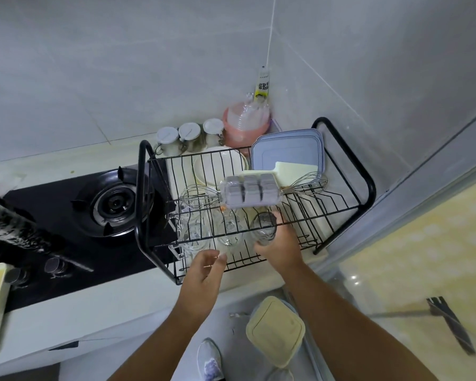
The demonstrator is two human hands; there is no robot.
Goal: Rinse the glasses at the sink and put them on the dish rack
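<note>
The black wire dish rack [368, 188] fills the middle of the view, with the gas hob [113, 204] at its 9 o'clock. The grey ice-cube tray [249, 193] lies on the rack's upper wires. The right hand [279, 248] is curled round a clear glass [263, 228] at the rack's front, gripping its lower right side. The glass sits at about 11 o'clock from that palm, and its long axis runs roughly 6 to 12 o'clock, away from the person. I cannot tell whether it already rests on the wires. Two more glasses [198, 237] stand on the rack at its 9 o'clock, close beside it. The left hand [204, 273] hovers at the rack's front edge at 7 o'clock from the held glass, fingers loosely spread and holding nothing. Setting it down is likely the right hand's job, since the left is the farther one
</note>
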